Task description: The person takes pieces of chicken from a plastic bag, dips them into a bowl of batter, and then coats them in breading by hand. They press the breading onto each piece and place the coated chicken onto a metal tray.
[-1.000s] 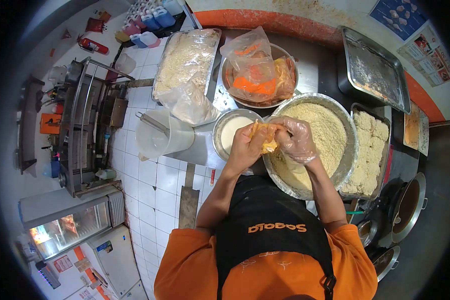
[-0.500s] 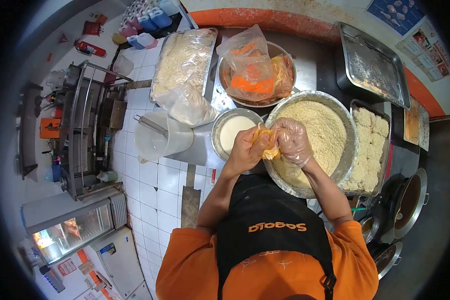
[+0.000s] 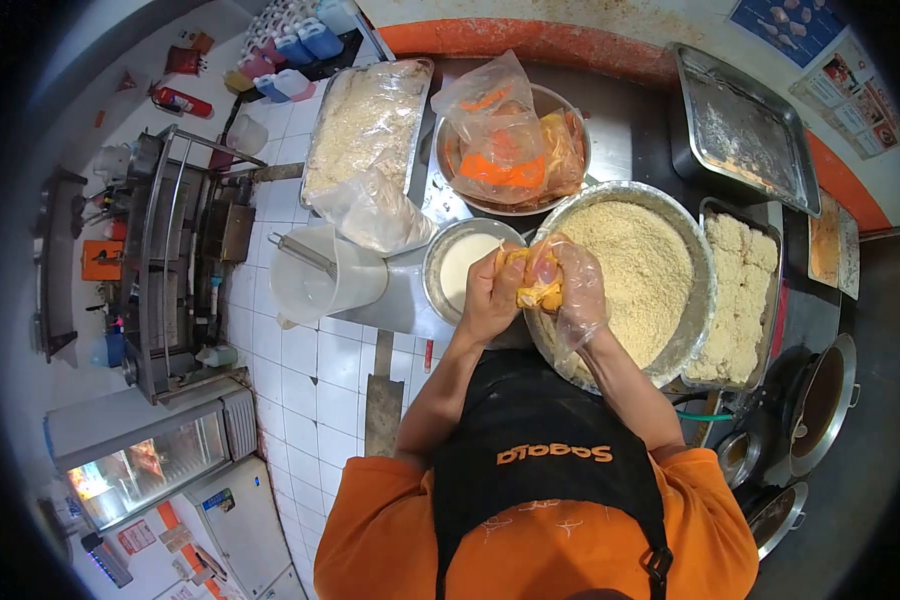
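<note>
Both hands grip a yellow, marinated raw chicken piece (image 3: 540, 290) between them, over the gap where two bowls meet. My left hand (image 3: 492, 296), bare, is closed on its left side. On the other side, my right hand (image 3: 581, 292) wears a clear plastic glove and is closed round it too. Below my right hand sits a wide metal bowl (image 3: 707, 275) of pale yellow crumbs (image 3: 642, 275). A smaller metal bowl of white liquid (image 3: 465, 268) lies under and left of my left hand.
Behind are a bowl with orange-marked plastic bags (image 3: 500, 165), and a wrapped tray (image 3: 368, 125) with a plastic bag (image 3: 378, 212) by it. A clear bucket (image 3: 315, 285) holds a whisk (image 3: 307, 252). At right are a tray of coated pieces (image 3: 735, 300) and several pans (image 3: 822, 405).
Both hands have turned and opened up slightly around the chicken piece, so its pinkish flesh shows. My right hand has shifted a little left and down.
</note>
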A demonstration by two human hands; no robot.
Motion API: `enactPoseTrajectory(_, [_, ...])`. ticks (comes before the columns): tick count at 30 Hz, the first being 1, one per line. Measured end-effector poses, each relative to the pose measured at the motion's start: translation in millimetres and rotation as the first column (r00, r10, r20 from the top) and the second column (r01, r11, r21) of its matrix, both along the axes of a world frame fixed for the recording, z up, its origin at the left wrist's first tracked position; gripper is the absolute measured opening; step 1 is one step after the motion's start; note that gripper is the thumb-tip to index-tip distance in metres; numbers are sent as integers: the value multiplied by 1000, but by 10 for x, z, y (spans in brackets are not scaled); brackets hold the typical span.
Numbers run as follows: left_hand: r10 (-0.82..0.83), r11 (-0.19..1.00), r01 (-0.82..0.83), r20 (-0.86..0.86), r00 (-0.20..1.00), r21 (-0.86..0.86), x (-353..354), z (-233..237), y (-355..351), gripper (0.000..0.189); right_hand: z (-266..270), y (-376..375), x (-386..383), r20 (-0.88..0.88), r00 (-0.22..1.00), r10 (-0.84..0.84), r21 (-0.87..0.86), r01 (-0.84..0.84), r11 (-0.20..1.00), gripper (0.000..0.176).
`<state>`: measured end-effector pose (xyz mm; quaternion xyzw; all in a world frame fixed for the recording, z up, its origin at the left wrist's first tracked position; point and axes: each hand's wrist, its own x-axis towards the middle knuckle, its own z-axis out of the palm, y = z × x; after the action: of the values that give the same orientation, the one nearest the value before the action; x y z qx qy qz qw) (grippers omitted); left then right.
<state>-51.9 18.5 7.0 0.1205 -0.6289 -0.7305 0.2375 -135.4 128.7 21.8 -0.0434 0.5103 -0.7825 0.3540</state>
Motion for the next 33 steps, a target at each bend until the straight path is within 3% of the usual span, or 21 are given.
enactPoseTrajectory(2, [14, 996, -11, 27, 1000, -90, -17, 11, 15, 29, -65, 15, -17, 24, 1000, -12, 8, 12, 1000, 21])
enactPoseTrajectory(4, [12, 998, -10, 30, 999, -57, -17, -24, 2, 29, -64, 57, -77, 47, 999, -24, 16, 24, 1000, 21])
enactPoseTrajectory(6, [7, 1000, -6, 36, 999, -23, -19, -14, -22, 30, 6, 119, -153, -243, 954, 178, 67, -166, 984, 22])
enactPoseTrajectory(7, [17, 1000, -17, 44, 999, -3, -20, 36, -45, 30, 132, 123, -177, -242, 954, 177, 68, -165, 984, 22])
enactPoseTrajectory(8, [27, 999, -28, 52, 998, 16, -17, 101, -73, 30, 291, 129, -209, -174, 943, 283, 158, -256, 954, 20])
enactPoseTrajectory(9, [25, 989, -15, 67, 997, -147, 3, 201, -123, 28, 373, 134, -223, -97, 921, 378, 240, -348, 907, 18])
enactPoseTrajectory(13, [50, 985, -26, 135, 990, -172, 82, 264, -198, 24, 262, 168, -239, -23, 889, 457, 81, -454, 888, 17])
enactPoseTrajectory(15, [-32, 995, 2, 289, 957, 103, 118, 324, -268, 21, 270, 154, -262, -38, 954, 299, 116, -293, 949, 22])
enactPoseTrajectory(16, [-28, 995, -2, 290, 957, 102, 123, 275, -251, 21, 258, 146, -264, -37, 953, 302, 115, -296, 948, 22])
enactPoseTrajectory(18, [-24, 913, -18, 97, 995, 407, 104, 165, -200, 25, 251, 124, -270, 113, 975, 191, 53, -198, 979, 24])
enactPoseTrajectory(19, [-26, 914, -16, 97, 995, 406, 109, 162, -189, 25, 282, 122, -253, 113, 975, 189, 52, -196, 979, 24])
enactPoseTrajectory(21, [-19, 816, 19, -7, 1000, 577, 117, 185, -165, 32, 367, 107, -197, 270, 957, 102, -64, -88, 994, 27])
enactPoseTrajectory(28, [-111, 823, 52, 70, 991, 566, 260, 305, -249, 38, 269, 106, -215, -8, 981, 193, 37, -193, 981, 32])
enactPoseTrajectory(30, [-195, 748, 89, 90, 977, 658, 308, 292, -308, 35, 122, 141, -274, -146, 967, 210, 14, -210, 978, 25])
enactPoseTrajectory(31, [-193, 749, 88, 89, 977, 657, 320, 299, -311, 35, 109, 152, -277, -147, 966, 212, 13, -212, 977, 25])
enactPoseTrajectory(33, [-274, 613, 161, 17, 962, 773, 339, 328, -299, 32, 118, 175, -273, -86, 972, 217, -6, -218, 976, 27])
